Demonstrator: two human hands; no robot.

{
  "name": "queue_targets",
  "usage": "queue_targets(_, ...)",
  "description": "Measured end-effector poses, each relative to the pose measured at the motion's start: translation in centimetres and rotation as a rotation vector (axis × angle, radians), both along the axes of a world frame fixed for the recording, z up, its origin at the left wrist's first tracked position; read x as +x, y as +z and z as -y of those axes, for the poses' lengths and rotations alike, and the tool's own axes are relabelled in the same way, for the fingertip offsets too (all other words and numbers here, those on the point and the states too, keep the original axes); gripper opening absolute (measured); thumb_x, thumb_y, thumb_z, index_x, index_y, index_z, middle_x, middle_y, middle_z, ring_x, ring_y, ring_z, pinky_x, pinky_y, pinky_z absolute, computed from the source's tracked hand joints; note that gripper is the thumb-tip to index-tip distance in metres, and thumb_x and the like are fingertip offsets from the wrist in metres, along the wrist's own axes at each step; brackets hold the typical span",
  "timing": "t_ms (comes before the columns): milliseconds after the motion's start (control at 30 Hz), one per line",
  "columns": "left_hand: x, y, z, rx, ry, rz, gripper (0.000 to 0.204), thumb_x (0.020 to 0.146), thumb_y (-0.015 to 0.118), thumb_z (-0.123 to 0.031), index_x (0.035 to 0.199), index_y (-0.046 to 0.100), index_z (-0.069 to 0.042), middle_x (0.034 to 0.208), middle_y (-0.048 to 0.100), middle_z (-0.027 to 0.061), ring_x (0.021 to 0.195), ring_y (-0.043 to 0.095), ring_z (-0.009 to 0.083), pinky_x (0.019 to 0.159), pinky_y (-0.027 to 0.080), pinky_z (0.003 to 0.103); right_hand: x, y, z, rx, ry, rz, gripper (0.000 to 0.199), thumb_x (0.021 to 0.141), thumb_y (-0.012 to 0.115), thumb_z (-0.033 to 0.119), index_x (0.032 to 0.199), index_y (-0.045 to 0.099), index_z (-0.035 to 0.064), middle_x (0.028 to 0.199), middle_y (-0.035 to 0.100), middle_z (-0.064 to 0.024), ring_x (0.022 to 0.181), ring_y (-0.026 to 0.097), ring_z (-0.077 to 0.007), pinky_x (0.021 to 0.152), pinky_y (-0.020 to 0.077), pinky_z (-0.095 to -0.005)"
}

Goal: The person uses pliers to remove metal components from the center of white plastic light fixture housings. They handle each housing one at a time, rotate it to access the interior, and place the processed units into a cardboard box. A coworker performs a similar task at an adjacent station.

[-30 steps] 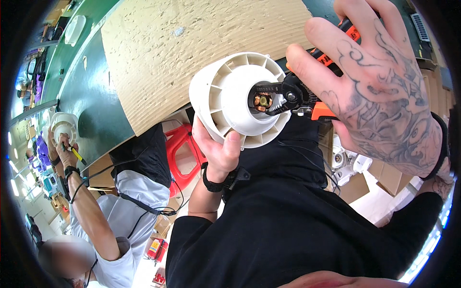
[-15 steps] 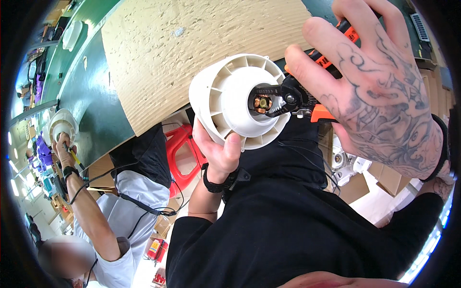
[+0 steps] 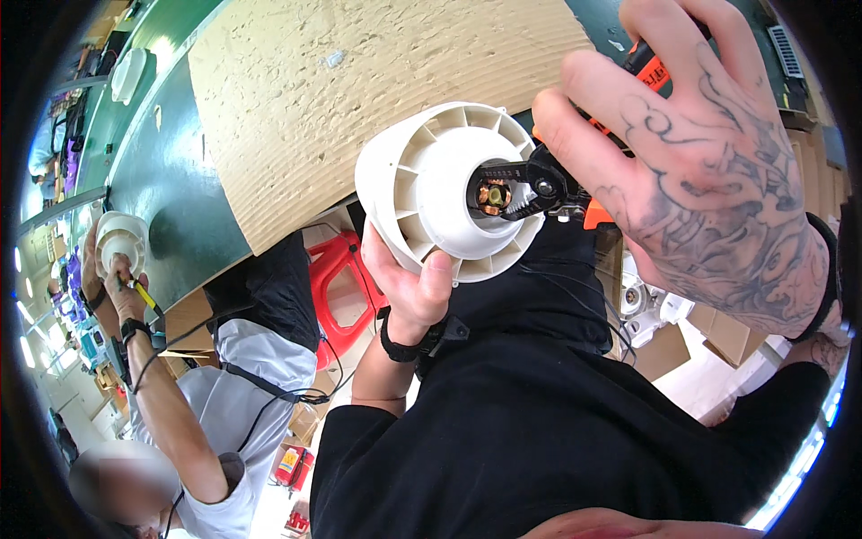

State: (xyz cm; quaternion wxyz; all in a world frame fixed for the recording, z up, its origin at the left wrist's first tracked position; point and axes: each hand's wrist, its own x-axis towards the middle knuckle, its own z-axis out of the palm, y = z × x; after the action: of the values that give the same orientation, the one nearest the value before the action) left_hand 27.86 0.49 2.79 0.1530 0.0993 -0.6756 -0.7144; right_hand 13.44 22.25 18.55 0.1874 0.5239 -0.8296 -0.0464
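Note:
My left hand (image 3: 413,286) grips a round white plastic housing (image 3: 404,184) from below, its thumb over the ribbed rim. The housing is tilted so its central opening faces up and to the right, and copper-coloured metal contacts (image 3: 494,195) show inside. Wrapped around wire-stripping pliers (image 3: 545,186) with orange and black handles is my right hand (image 3: 700,171). The black jaws reach into the opening, spread on either side of the contacts. Whether the tips touch them I cannot tell. My right palm and fingers cover much of the handles.
A worn cardboard sheet (image 3: 359,81) lies on the green table (image 3: 166,189). To the left, a co-worker (image 3: 193,422) handles a similar white housing (image 3: 124,235) and a yellow-handled tool (image 3: 145,295). A red stool (image 3: 339,278) stands below the table; boxes (image 3: 732,332) are at right.
The housing and pliers have shifted very slightly right, and my right hand's fingers have moved a little on the handles. The co-worker's housing has tipped, and a second arm shows beside it.

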Motion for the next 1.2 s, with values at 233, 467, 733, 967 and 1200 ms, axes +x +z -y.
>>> queue_targets(233, -0.3, 0.6, -0.2, 0.032, 0.031, -0.010, 0.082, 0.078, 0.071, -0.039, 0.138, 0.042, 0.009, 0.122, 0.062, 0.0162, 0.108, 0.063, 0.0220, 0.095, 0.050, 0.034, 0.3, 0.2, -0.1, 0.014, -0.020, 0.007, 0.023, 0.064, 0.063, 0.025, 0.080, 0.060, 0.0094, 0.077, 0.042, -0.0029, 0.084, 0.050, -0.0216, 0.080, 0.0404, -0.0419)
queue_targets(467, -1.5, 1.8, 1.3, 0.116, -0.058, 0.023, 0.076, 0.081, 0.070, -0.036, 0.136, 0.045, 0.009, 0.120, 0.063, 0.0159, 0.105, 0.064, 0.0216, 0.092, 0.052, 0.034, 0.2, 0.3, 0.1, 0.040, -0.028, -0.003, 0.022, 0.063, 0.063, 0.024, 0.080, 0.060, 0.0097, 0.076, 0.042, -0.0027, 0.083, 0.050, -0.0212, 0.079, 0.0405, -0.0411)
queue_targets(733, -2.1, 1.8, 0.3, 0.158, 0.012, -0.022, 0.069, 0.084, 0.066, -0.032, 0.135, 0.045, 0.010, 0.117, 0.063, 0.0170, 0.102, 0.065, 0.0221, 0.089, 0.053, 0.034, -0.3, 0.8, 1.2, 0.115, -0.061, -0.007, 0.021, 0.063, 0.064, 0.022, 0.079, 0.059, 0.0100, 0.076, 0.041, -0.0024, 0.082, 0.050, -0.0206, 0.078, 0.0407, -0.0401)
queue_targets(967, -1.8, 0.7, -0.1, 0.072, 0.047, -0.079, 0.074, 0.084, 0.069, -0.036, 0.136, 0.043, 0.009, 0.120, 0.062, 0.0180, 0.104, 0.065, 0.0235, 0.090, 0.054, 0.036, 1.6, 3.7, 3.7, 0.137, -0.281, 0.003, 0.019, 0.061, 0.066, 0.019, 0.076, 0.058, 0.0108, 0.076, 0.043, -0.0012, 0.081, 0.050, -0.0197, 0.075, 0.0406, -0.0344)
queue_targets(1200, -1.5, 1.0, -0.3, 0.099, 0.054, -0.083, 0.076, 0.084, 0.070, -0.038, 0.138, 0.042, 0.009, 0.120, 0.062, 0.0176, 0.105, 0.065, 0.0237, 0.090, 0.054, 0.036, -0.1, 1.8, 2.4, 0.121, -0.062, 0.052, 0.018, 0.064, 0.064, 0.022, 0.074, 0.058, 0.0094, 0.074, 0.042, -0.0024, 0.079, 0.049, -0.0201, 0.077, 0.0383, -0.0381)
